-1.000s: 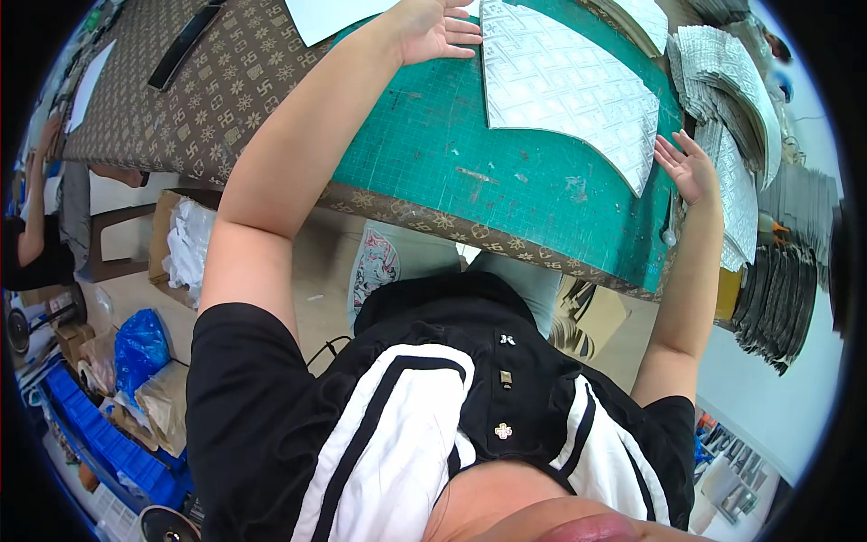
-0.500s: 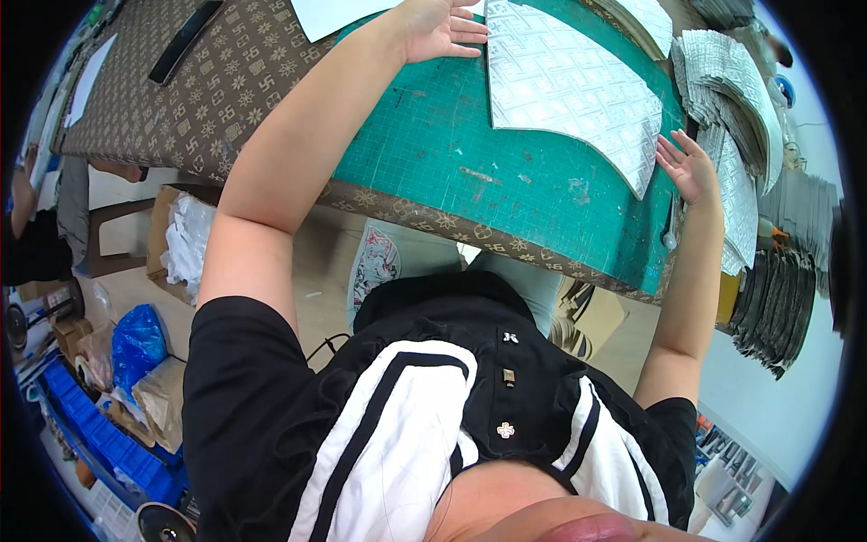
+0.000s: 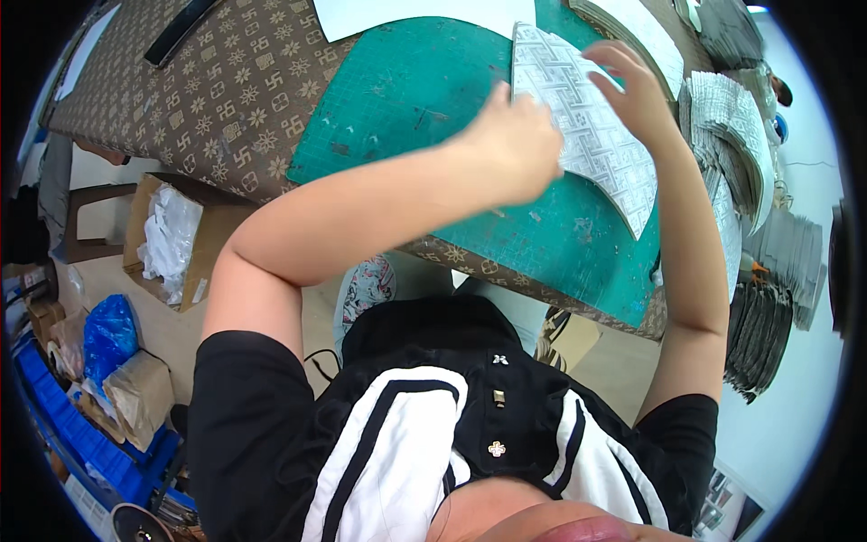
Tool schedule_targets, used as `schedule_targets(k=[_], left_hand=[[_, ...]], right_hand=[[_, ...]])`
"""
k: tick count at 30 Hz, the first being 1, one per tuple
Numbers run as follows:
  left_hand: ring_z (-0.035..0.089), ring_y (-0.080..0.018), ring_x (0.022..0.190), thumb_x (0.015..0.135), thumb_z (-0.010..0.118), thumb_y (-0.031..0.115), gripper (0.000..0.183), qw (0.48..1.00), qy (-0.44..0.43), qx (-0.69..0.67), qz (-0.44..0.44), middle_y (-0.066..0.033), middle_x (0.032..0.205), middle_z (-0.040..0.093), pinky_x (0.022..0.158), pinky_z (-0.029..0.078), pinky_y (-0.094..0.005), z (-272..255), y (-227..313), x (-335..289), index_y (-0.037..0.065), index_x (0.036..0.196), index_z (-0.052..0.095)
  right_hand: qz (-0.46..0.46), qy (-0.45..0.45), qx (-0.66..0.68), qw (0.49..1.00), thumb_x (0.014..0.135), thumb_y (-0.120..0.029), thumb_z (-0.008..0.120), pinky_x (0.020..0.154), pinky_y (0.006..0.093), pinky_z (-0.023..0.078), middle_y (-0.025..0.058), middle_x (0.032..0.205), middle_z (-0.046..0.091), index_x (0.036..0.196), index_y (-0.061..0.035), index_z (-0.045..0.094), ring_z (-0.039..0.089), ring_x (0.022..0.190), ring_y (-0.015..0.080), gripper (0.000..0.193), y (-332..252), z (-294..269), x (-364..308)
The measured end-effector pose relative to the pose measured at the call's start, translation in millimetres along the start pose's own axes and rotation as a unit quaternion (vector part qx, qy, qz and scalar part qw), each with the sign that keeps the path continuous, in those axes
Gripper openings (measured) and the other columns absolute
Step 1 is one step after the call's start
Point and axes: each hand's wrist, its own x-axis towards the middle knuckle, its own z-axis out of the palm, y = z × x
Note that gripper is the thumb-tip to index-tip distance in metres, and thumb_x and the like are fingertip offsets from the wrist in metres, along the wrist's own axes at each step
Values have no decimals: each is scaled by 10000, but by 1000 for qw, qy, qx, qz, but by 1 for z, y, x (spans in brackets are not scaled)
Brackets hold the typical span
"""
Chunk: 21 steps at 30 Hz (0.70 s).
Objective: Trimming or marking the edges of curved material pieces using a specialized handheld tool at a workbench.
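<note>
A curved panel, white with a grey lattice pattern point(image 3: 589, 126), lies on the green cutting mat point(image 3: 388, 99). My left hand point(image 3: 519, 140) is at the panel's left edge, hiding part of it. Its fingers are curled and blurred by motion, and a small dark shape shows by the fingertips, too smeared to name. Over the panel's upper right side, my right hand point(image 3: 637, 95) is raised with fingers bent and apart. Nothing shows between them. A large plain white sheet point(image 3: 415, 11) covers the mat's far edge.
Stacks of curved patterned panels point(image 3: 736, 117) stand to the right, above dark stacked pieces point(image 3: 757, 339). Another stack point(image 3: 646, 32) is at the far right of the mat. A long black bar point(image 3: 181, 34) lies on the brown patterned tablecloth point(image 3: 235, 90). A cardboard box point(image 3: 203, 244) stands below.
My left hand has come from the far left of the panel to nearer me and rightward, curling its fingers. The right hand has risen over the panel. The view has shifted somewhat.
</note>
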Motion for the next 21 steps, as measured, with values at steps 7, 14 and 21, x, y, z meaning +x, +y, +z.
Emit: schedule_targets(k=[7,14,21], left_hand=[[523,-346,1106,886,618,394,497,985,124,110,46,-213,1182,594,1027,390,-447,52,25,4,-51,1099,673],[470,-380,1205,913,561,361,445,984,159,55,55,-215,1224,584,1048,356,-489,63,17,3,-5,1117,708],[407,-396,1282,933,531,418,524,984,145,84,53,-220,1317,522,1097,308,-503,62,20,-5,-3,1219,654]], right_hand=[[-131,-134,-99,977,868,2,658,1016,368,467,31,1217,575,1096,-90,648,555,1189,264,246,1,39,82],[-179,-243,-168,939,820,24,711,1069,374,451,6,1233,564,979,-115,647,539,1202,249,220,-13,39,108],[-230,-314,-218,895,765,-4,744,1005,374,471,43,1193,587,1006,-99,652,570,1120,265,274,-19,28,127]])
